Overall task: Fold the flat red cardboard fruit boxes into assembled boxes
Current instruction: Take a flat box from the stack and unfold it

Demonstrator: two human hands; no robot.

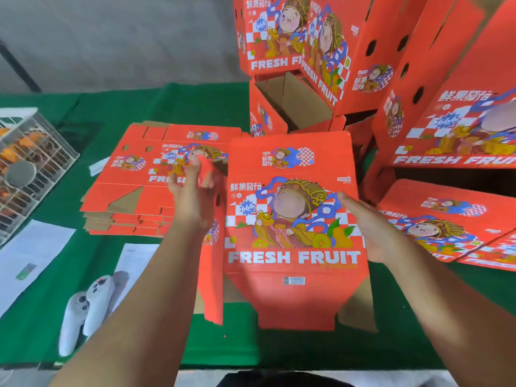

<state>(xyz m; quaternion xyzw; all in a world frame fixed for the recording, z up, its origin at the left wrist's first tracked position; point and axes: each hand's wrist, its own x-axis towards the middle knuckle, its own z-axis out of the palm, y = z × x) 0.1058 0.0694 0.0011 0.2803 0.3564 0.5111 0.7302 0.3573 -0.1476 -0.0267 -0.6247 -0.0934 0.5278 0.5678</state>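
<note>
One red box [293, 219] is being opened up at the middle of the green bench [173, 107], printed face toward the camera, its bottom flaps not yet folded in. Its left side panel is gripped by the left hand [192, 191], fingers curled over the edge; the right edge is pressed by the right hand [363, 227], fingers straight and flat. A stack of flat blanks [134, 196] lies untouched just left. Assembled boxes [321, 51] are piled behind and right, so a good part appears done.
</note>
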